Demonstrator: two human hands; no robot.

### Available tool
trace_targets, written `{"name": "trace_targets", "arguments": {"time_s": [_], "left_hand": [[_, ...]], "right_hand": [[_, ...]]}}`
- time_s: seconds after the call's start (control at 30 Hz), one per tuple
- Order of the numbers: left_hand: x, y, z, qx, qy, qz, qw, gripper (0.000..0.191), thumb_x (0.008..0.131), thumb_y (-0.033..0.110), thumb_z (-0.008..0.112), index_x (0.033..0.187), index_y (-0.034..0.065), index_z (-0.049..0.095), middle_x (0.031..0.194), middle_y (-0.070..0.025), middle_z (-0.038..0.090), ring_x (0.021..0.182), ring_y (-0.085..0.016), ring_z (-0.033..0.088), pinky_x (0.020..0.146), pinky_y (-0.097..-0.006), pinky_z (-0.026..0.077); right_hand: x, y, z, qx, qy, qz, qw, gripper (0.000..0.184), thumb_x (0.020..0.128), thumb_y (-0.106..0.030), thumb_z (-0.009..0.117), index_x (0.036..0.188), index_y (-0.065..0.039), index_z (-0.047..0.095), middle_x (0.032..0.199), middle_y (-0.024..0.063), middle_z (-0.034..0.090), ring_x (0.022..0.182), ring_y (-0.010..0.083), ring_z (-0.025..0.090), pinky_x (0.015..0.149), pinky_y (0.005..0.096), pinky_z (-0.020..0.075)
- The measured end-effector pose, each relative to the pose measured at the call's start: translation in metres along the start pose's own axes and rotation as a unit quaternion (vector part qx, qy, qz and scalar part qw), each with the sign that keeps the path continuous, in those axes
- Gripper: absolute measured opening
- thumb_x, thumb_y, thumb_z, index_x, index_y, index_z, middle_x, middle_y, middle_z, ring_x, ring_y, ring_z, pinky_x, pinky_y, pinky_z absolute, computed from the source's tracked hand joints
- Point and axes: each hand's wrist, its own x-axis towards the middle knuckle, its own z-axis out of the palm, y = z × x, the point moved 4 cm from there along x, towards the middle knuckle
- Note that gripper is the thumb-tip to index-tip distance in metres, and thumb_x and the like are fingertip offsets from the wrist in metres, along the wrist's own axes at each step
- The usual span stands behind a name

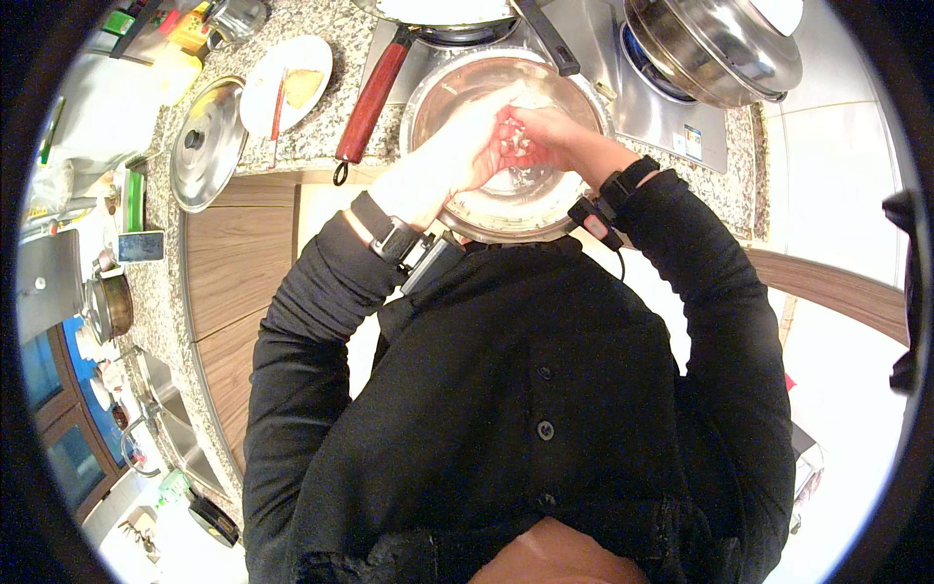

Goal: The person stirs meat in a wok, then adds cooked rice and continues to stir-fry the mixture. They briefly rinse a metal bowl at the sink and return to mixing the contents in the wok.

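My left hand (478, 150) and my right hand (551, 139) meet over a wide metal basin (430, 95). Their fingers overlap and curl together. Small white lumps, perhaps dough (517, 139), cling to the fingers where the hands meet. Whether anything more sits inside the grasp is hidden, and glare washes out much of the left hand. White smears and crumbs mark the basin's inner wall. The basin's near rim is against the front of my black top, and its far side reaches toward the stove.
A pan's red wooden handle (376, 102) juts out left of the basin. Beyond it are a plate (255, 95) with chopsticks and a flat piece of food, and a metal lid (211, 153). A stacked steel pot (715, 51) stands on the right burner.
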Motion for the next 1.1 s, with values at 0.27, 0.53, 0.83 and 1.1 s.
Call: {"name": "trace_targets", "arguments": {"time_s": [0.27,0.53,0.83,1.1], "left_hand": [[-0.019,0.005,0.035,0.013,0.002,0.052,0.999,0.037,0.101,0.047,0.059,0.111,0.012,0.053,0.101,-0.0091,0.062,0.094,-0.025,0.061,0.086,-0.0414,0.049],[-0.045,0.022,0.026,-0.108,-0.029,0.056,0.992,0.047,0.101,0.037,0.062,0.134,0.0079,0.047,0.105,-0.0104,0.06,0.096,-0.023,0.061,0.087,-0.0342,0.053],[-0.08,0.012,-0.019,0.068,0.06,0.086,0.992,0.045,0.1,0.025,0.064,0.139,0.0044,0.056,0.134,-0.0133,0.062,0.121,-0.025,0.06,0.104,-0.0379,0.047],[-0.076,0.004,-0.052,0.471,0.127,0.226,0.843,0.041,0.092,0.017,0.073,0.13,0.0058,0.065,0.124,-0.0122,0.065,0.116,-0.021,0.062,0.099,-0.0341,0.05]], "right_hand": [[-0.004,0.006,0.011,0.01,0.046,-0.063,0.997,0.038,0.107,-0.044,0.041,0.09,-0.016,0.06,0.071,-0.003,0.057,0.056,0.0103,0.051,0.049,0.0277,0.0385],[-0.023,0.0,0.02,0.107,-0.058,-0.062,0.991,0.037,0.105,-0.045,0.046,0.091,-0.015,0.064,0.074,-0.0036,0.057,0.057,0.0096,0.045,0.049,0.0248,0.0341],[-0.078,-0.049,0.022,-0.226,0.063,-0.319,0.918,0.04,0.105,-0.046,0.052,0.083,-0.013,0.059,0.068,-0.0052,0.05,0.056,0.006,0.041,0.048,0.0238,0.0316],[-0.142,-0.248,0.063,-0.162,0.226,-0.787,0.55,0.032,0.106,-0.022,0.049,0.086,0.002,0.055,0.075,0.019,0.054,0.07,0.03,0.051,0.071,0.0424,0.0453]]}}
